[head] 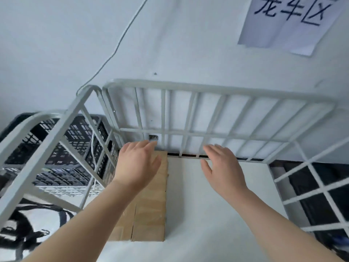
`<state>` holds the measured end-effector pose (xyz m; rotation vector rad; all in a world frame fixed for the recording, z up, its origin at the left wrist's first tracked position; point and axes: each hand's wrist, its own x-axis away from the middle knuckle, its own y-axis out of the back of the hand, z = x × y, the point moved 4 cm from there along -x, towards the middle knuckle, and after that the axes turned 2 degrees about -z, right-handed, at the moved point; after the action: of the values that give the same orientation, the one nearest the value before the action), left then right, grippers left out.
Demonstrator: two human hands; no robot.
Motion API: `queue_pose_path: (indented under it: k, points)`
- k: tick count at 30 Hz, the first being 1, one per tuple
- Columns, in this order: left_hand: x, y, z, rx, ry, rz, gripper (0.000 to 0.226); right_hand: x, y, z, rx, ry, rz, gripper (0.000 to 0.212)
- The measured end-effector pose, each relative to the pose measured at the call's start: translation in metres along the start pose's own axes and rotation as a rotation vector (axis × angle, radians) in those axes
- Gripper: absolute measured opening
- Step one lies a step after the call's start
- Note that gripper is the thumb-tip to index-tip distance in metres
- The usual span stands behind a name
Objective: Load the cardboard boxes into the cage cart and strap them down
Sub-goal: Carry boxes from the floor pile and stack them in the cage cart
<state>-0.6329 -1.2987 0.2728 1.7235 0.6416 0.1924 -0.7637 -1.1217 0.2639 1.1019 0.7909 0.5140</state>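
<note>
I look down into a white metal cage cart [188, 87] standing against a white wall. Brown cardboard boxes [151, 205] lie on the left part of the cart's white floor [217, 205], reaching to the back grille. My left hand [137, 163] hovers over the far end of the boxes with fingers straight and spread, holding nothing. My right hand [222, 167] is held above the bare floor to the right of the boxes, fingers straight, also holding nothing. No strap shows inside the cart.
Black plastic crates [75, 140] stand outside the cart's left side grille [56, 138]. A black strap or cord [28, 229] lies on the floor at lower left. A paper sign [289, 21] hangs on the wall, and a thin cable [120, 40] runs down it.
</note>
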Motion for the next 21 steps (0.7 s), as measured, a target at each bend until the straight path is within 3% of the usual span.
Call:
queue_pose_path:
  k: [5,10,21]
  points:
    - [0.019,0.066,-0.077,0.075,-0.194,-0.029,0.041,0.06,0.099,-0.01,0.068,-0.162,-0.083,0.03]
    - [0.065,0.104,-0.144,0.142,-0.396,0.014,0.041,0.137,0.18,-0.004,0.133,-0.318,-0.144,0.03]
    - [0.223,0.144,-0.309,0.269,-0.881,0.208,0.045,0.393,0.314,0.031,0.268,-0.831,-0.322,0.038]
